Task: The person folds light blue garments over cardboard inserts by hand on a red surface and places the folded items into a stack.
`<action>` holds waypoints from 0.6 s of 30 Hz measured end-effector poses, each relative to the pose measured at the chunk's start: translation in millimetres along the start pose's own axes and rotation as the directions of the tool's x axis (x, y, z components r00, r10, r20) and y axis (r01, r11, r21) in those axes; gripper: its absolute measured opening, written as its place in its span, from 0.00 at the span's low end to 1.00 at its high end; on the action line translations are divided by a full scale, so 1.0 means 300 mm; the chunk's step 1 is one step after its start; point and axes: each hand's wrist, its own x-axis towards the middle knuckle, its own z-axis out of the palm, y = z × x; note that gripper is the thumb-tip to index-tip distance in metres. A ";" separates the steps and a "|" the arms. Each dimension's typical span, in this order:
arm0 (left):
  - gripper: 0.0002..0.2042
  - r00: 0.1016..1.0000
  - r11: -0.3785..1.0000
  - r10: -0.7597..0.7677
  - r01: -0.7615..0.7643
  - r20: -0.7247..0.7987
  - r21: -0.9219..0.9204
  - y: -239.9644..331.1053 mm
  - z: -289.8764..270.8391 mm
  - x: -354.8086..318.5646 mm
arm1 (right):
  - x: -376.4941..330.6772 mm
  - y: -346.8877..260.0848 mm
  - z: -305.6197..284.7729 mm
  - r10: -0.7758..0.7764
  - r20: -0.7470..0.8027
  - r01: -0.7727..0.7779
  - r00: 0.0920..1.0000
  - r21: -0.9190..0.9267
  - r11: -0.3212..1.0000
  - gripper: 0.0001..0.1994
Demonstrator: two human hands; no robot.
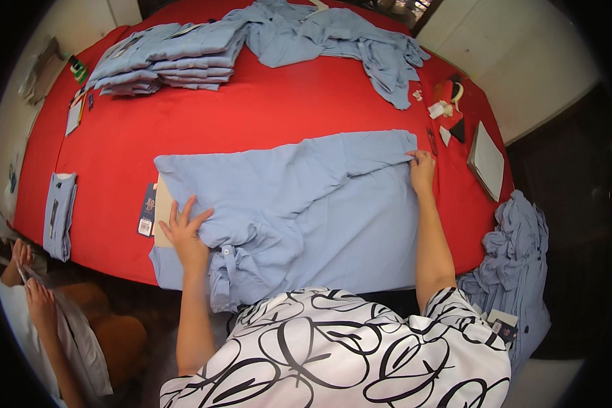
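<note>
The shirt [299, 211] lies spread at the counter's [251, 115] near edge. The left hand [185, 234] presses flat, fingers splayed, over a card [162, 211] under the shirt's left side; the right hand [421, 170] pinches the right hem. Judged best: keep the cloth taut and fold along the card's edge. A dark hang tag [147, 209] lies just left of the card; small labels [445, 109] sit by the right edge.

Evenly lit fisheye view over my work table.

Soft overhead light falls on the red table [265, 109] without glare; my arms cast only faint shadows on the blue shirt [319, 211]. Edges bend and darken to a black rim; the centre is sharp, the corners slightly blurred.
</note>
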 end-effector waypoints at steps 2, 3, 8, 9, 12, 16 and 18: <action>0.19 0.998 0.992 -0.046 0.052 0.053 -0.115 -0.040 -0.002 -0.001 | -0.001 0.019 -0.039 0.002 -0.085 0.006 0.996 0.094 0.996 0.14; 0.19 0.995 0.982 -0.078 0.086 0.055 -0.166 -0.058 -0.006 -0.003 | -0.010 -0.001 -0.098 -0.022 -0.144 0.038 0.989 0.108 0.993 0.13; 0.21 0.978 0.892 -0.176 0.208 0.115 -0.400 -0.067 -0.035 0.018 | -0.263 -0.070 -0.478 -0.050 0.058 0.046 0.997 0.066 0.997 0.11; 0.22 0.972 0.881 -0.189 0.231 0.139 -0.413 -0.063 -0.045 0.019 | -0.317 -0.053 -0.507 -0.012 0.137 0.014 0.990 -0.012 1.000 0.11; 0.22 0.964 0.859 -0.198 0.259 0.179 -0.443 -0.074 -0.051 0.015 | -0.447 -0.013 -0.487 0.056 0.253 0.004 0.966 -0.229 0.973 0.13; 0.22 0.962 0.895 -0.172 0.242 0.211 -0.374 -0.091 -0.072 0.021 | -0.419 0.012 -0.334 -0.008 0.108 0.028 0.994 -0.190 0.981 0.14; 0.22 0.965 0.904 -0.164 0.231 0.206 -0.361 -0.094 -0.085 0.012 | -0.321 -0.114 -0.235 -0.084 -0.058 0.089 0.995 0.080 0.993 0.15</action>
